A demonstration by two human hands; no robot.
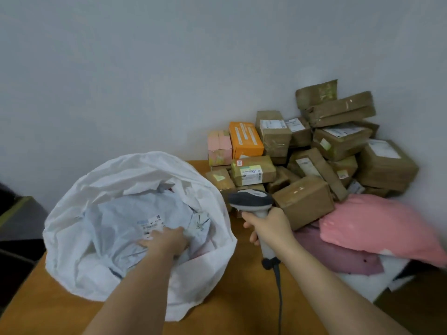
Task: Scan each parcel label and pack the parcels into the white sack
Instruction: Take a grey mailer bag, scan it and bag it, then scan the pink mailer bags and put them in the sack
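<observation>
A pale labelled parcel (135, 221) lies inside the white sack (212, 269) on the table (242, 298); your left hand (167, 240) presses on it, fingers hidden. Your right hand (268, 226) grips the scanner (251, 201) beside stacked boxes (304, 204).

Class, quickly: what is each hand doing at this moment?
Left hand: inside the white sack, on a pale parcel; grip cannot be told.
Right hand: gripping the scanner.
</observation>
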